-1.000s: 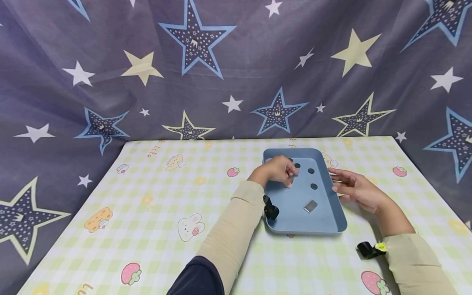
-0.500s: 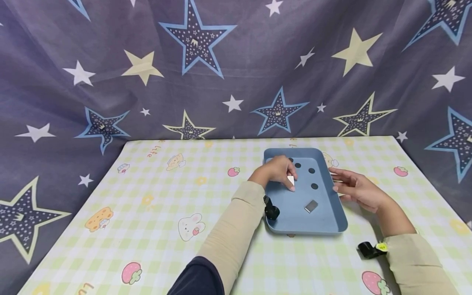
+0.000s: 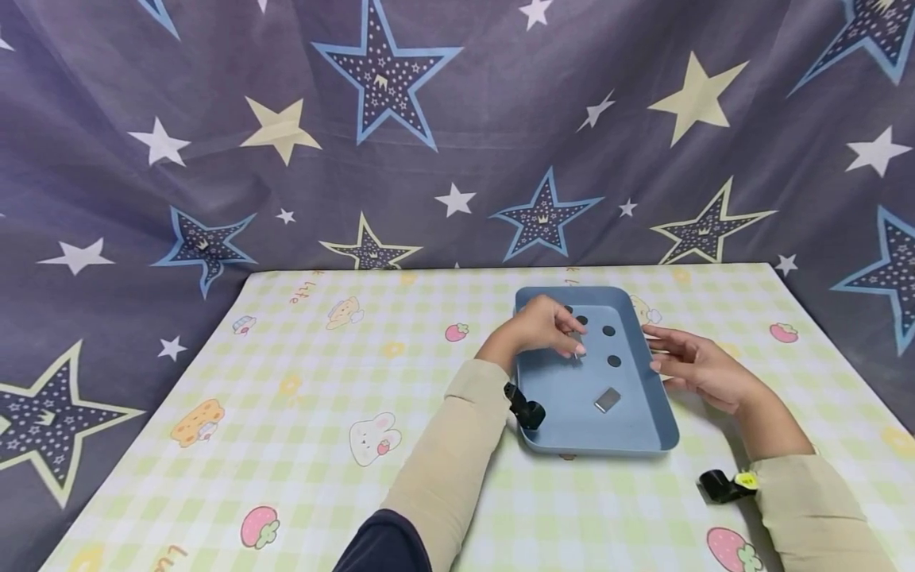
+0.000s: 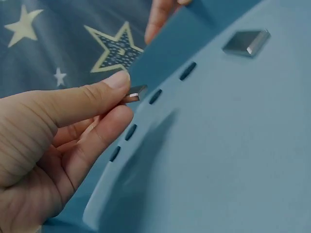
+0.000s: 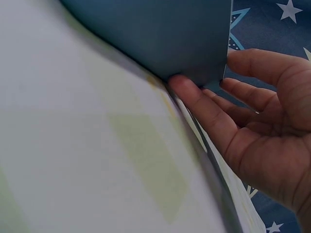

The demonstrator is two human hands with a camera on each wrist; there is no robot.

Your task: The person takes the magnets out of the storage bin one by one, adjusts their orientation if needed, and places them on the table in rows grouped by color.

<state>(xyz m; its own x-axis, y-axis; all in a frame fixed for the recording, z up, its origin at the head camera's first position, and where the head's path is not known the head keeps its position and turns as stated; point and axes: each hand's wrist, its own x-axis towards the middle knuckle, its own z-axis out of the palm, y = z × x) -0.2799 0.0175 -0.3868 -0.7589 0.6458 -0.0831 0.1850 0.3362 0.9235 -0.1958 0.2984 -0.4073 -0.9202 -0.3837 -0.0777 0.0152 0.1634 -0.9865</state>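
Note:
My left hand [image 3: 543, 326] is over the far left part of a blue tray [image 3: 593, 445]. Between its thumb and fingers it pinches a small shiny metal block [image 4: 135, 93], partly hidden by the fingertips. Several flat black discs [image 3: 614, 361] lie along the tray floor near the hand. Closer to the tray's front sits a second silver-grey metal block [image 3: 608, 400], lying flat. At the tray's right side, my right hand [image 3: 704, 369] touches the outer wall with extended fingers. In the right wrist view its thumb [image 5: 187, 90] meets the wall's lower edge.
A checked, cartoon-printed cloth [image 3: 322, 461] covers the table under the tray. Behind the table hangs a dark curtain [image 3: 429, 183] with stars. Black wrist cameras [image 3: 525, 409] are worn at both sleeves.
The left hand has turned and shifted slightly right, bringing the pinched block into view, first with its bright face showing, now edge-on. The right hand stays at the tray wall.

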